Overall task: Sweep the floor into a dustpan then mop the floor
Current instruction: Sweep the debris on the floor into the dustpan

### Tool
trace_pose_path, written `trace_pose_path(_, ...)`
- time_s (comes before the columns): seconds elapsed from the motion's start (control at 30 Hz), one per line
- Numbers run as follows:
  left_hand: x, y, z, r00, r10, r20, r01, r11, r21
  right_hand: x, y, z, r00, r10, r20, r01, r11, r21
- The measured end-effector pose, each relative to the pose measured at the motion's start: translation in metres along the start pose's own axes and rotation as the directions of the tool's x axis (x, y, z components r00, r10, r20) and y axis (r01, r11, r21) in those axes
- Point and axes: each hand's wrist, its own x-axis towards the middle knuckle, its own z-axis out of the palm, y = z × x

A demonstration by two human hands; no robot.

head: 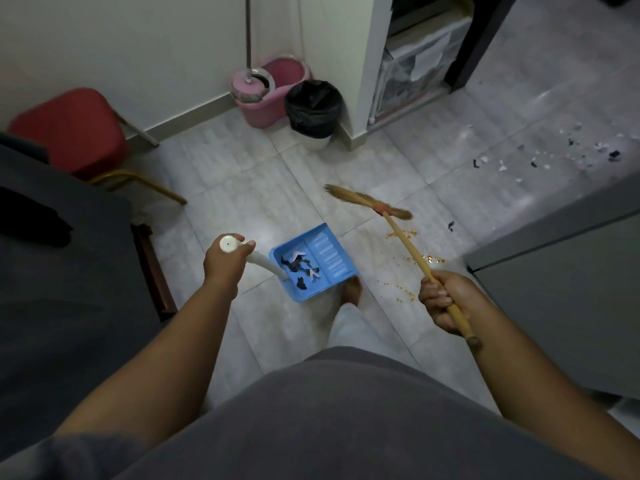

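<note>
Now grips the long white handle of the blue dustpan (329,252) in the left hand (223,263) at centre frame, clasps the broom (403,239) in the right hand (441,299), stick slanting up-left over orange crumbs (433,260) just right of the dustpan, nearer the right hand.

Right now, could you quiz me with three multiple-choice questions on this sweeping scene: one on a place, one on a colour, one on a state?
1. Where does the pink mop bucket stand?
A) right beside the black-lined bin
B) in mid-floor
C) on a shelf

2. What colour is the dustpan?
A) red
B) blue
C) green

3. What is the right hand doing?
A) hanging idle
B) gripping the broom by its handle
C) holding a cloth

Answers:
1 A, they stand side by side.
2 B, its tray is plainly blue.
3 B, the fingers curl round the wooden handle.
</note>
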Motion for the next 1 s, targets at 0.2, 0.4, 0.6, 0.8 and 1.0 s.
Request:
trace_pose_path(0.2, 0.052, 0.035, 0.030, 1.000, 0.005, -0.015, -0.004, 0.999, 0.039, 0.041, -0.066, 0.039, 1.000, 0.020, -0.004, -0.020, 1.000, -0.021)
trace_pose_path(0.4, 0.099, 0.107, 0.080, 0.998, 0.054, 0.023, -0.056, 0.995, 0.083, 0.069, -0.149, 0.081, 0.999, 0.049, 0.002, -0.049, 0.998, -0.042)
trace_pose_path(0.6, 0.139, 0.167, 0.139, 0.991, 0.100, 0.088, -0.105, 0.993, 0.048, 0.085, -0.231, 0.102, 1.000, 0.013, -0.001, -0.013, 1.000, 0.005)
trace_pose_path(0.8, 0.185, 0.224, 0.200, 0.970, 0.149, 0.190, -0.158, 0.987, 0.034, 0.093, -0.291, 0.111, 0.999, -0.044, -0.031, 0.048, 0.987, 0.152)
trace_pose_path(1.0, 0.242, 0.292, 0.276, 0.919, 0.189, 0.346, -0.212, 0.977, 0.028, 0.100, -0.343, 0.131, 0.987, -0.112, -0.113, 0.141, 0.946, 0.293)
